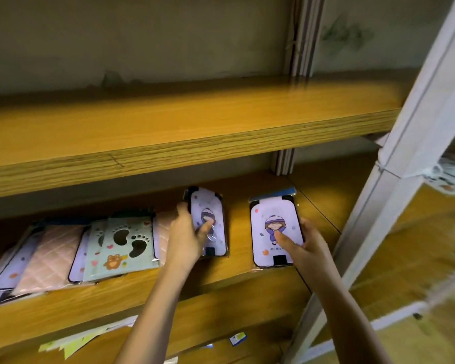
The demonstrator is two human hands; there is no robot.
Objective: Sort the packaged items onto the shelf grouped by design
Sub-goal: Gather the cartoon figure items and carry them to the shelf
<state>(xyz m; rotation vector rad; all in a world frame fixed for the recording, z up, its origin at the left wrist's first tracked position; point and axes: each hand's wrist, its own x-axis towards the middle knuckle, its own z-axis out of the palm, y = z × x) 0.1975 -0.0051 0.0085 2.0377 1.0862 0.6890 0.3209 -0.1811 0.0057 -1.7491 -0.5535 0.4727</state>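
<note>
Two packaged phone cases with the same purple cartoon-girl design lie on the middle wooden shelf (247, 269). My left hand (188, 233) grips the left girl case (212, 206), thumb on its front, fingers around its left edge. My right hand (304, 244) holds the right girl case (272, 222) by its right edge, thumb pressed on the picture. To the left lies an overlapping row of other packaged cases: a pale green footprint-and-bear case (121, 249), pink quilted ones (51, 258) and purple ones (16, 269).
The upper wooden shelf (195, 132) overhangs the work area. A white metal upright (394, 164) stands at the right, with more packaged items (449, 177) on the neighbouring rack. Yellow paper (74, 342) and a small blue tag (238, 338) lie on the shelf below.
</note>
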